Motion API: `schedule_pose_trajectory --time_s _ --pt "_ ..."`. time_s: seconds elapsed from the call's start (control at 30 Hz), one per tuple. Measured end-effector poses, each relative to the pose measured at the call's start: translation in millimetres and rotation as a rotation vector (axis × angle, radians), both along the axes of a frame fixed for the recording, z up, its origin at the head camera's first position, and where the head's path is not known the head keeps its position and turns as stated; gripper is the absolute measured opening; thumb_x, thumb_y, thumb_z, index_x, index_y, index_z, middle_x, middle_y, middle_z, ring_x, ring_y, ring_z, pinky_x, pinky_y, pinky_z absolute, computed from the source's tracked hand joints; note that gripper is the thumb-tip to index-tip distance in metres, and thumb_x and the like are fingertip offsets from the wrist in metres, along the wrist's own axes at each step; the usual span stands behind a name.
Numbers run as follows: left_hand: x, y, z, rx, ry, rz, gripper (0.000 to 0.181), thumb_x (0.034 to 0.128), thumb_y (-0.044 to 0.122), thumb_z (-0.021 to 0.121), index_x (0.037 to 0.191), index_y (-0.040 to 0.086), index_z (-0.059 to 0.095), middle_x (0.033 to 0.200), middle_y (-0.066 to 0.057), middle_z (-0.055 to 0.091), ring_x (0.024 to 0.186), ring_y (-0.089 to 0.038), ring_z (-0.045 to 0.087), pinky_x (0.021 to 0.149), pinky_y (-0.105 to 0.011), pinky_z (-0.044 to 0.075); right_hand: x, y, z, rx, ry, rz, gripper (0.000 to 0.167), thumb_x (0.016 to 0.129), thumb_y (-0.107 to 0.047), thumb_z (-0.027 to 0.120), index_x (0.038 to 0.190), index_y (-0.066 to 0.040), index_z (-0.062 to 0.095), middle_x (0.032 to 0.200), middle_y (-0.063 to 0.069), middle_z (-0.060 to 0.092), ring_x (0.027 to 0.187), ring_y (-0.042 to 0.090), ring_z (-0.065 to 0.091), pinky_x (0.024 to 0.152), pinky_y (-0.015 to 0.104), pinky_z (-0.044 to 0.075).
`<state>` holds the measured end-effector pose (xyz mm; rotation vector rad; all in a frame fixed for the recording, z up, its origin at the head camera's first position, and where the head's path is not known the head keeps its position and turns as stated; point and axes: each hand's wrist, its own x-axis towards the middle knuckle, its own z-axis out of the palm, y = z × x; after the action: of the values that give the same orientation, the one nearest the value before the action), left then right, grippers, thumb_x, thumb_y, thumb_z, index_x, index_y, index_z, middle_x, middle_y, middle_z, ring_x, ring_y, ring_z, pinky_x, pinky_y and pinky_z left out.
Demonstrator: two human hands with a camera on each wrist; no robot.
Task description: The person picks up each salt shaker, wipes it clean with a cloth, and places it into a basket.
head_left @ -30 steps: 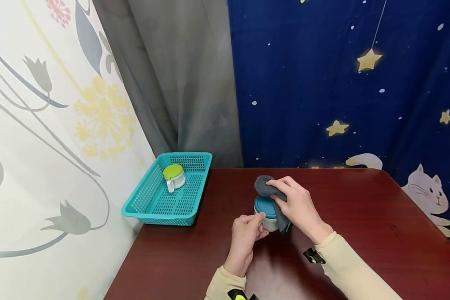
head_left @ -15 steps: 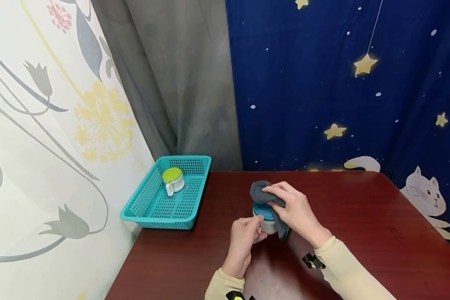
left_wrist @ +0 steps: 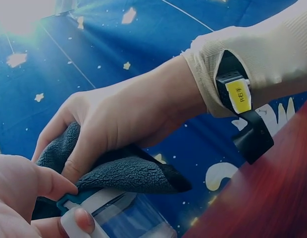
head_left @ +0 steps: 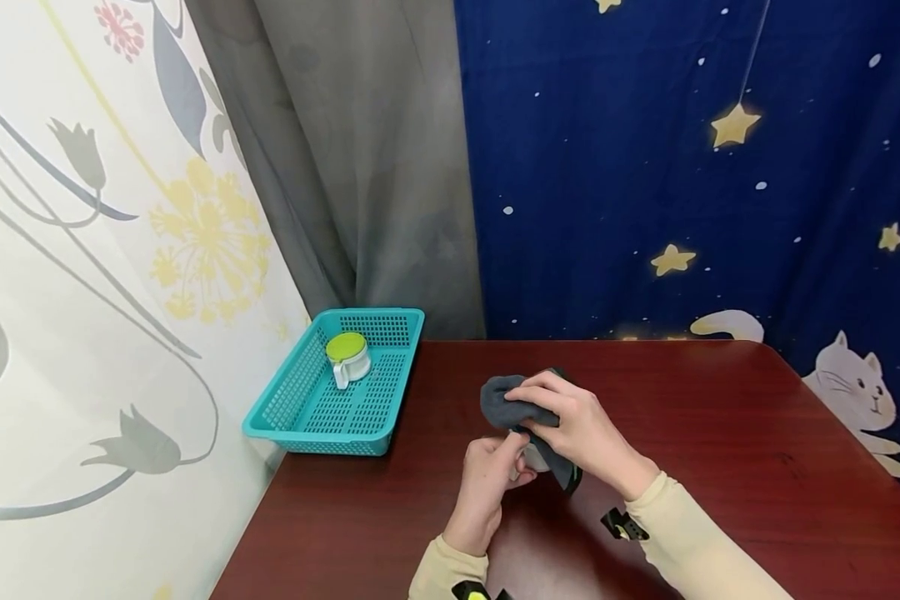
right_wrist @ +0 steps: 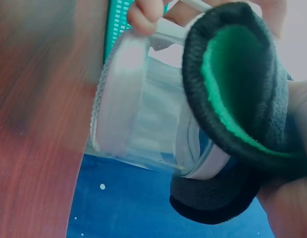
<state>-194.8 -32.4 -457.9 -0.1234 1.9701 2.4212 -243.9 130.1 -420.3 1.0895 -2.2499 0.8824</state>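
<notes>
My left hand (head_left: 483, 487) pinches the white handle (left_wrist: 73, 224) of a clear jar (right_wrist: 161, 104), which is held up off the table. In my right hand (head_left: 581, 425) is a dark grey cloth (head_left: 504, 402) with a green underside, pressed over the jar's lid end. Most of the blue lid is hidden under the cloth in the head view; a bit of it (left_wrist: 84, 196) shows in the left wrist view. Seen from the right wrist, the jar lies tilted on its side, with the cloth wrapped about its lid end.
A turquoise mesh basket (head_left: 378, 437) stands at the table's left side. Inside it sits a similar jar with a green lid (head_left: 347, 345). The dark red table (head_left: 690, 392) ends at a grey curtain (head_left: 367, 167) and a blue star-patterned curtain (head_left: 600, 150).
My right hand has shifted the cloth left and down across the lid, covering the blue top that showed before. The left hand keeps its hold on the handle.
</notes>
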Motion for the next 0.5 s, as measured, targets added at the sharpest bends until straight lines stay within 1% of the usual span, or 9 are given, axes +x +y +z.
schedule_pose_trajectory --time_s 0.13,0.33,0.4,0.5 --pt "-0.3 0.4 -0.5 -0.008 -0.002 -0.007 0.039 0.0847 0.016 0.071 0.051 0.004 0.053 0.052 -0.003 0.049 0.054 -0.024 0.065 0.066 -0.041 0.06 -2.2 -0.4 -1.4 0.01 0.036 0.003 0.05 0.082 -0.01 0.085 0.127 -0.027 0.069 0.123 -0.009 0.06 0.114 0.012 0.059 0.093 0.032 0.052" --pt "4.1 3.0 0.9 -0.023 0.012 -0.048 0.041 0.0852 0.016 0.071 0.053 0.0 0.052 0.051 -0.003 0.048 0.054 -0.023 0.065 0.066 -0.04 0.06 -9.7 -0.3 -3.2 0.03 0.126 -0.008 0.05 0.081 -0.011 0.086 0.126 -0.022 0.069 0.121 -0.004 0.062 0.109 0.013 0.06 0.089 0.035 0.054" --pt "6.5 4.2 1.9 -0.028 0.019 -0.045 0.041 0.0849 0.015 0.072 0.053 -0.001 0.051 0.051 -0.003 0.048 0.053 -0.021 0.064 0.066 -0.04 0.06 -12.6 0.9 -3.9 0.036 0.139 -0.021 0.05 0.08 -0.01 0.086 0.126 -0.02 0.069 0.12 -0.003 0.063 0.108 0.014 0.061 0.088 0.036 0.055" --pt "9.6 5.9 2.6 -0.024 0.017 -0.03 0.041 0.084 0.015 0.074 0.054 -0.003 0.051 0.051 -0.003 0.047 0.052 -0.02 0.063 0.066 -0.04 0.06 -16.6 4.8 -5.7 0.04 0.128 -0.049 0.051 0.08 -0.009 0.086 0.127 -0.019 0.068 0.117 -0.002 0.063 0.105 0.015 0.062 0.086 0.037 0.055"
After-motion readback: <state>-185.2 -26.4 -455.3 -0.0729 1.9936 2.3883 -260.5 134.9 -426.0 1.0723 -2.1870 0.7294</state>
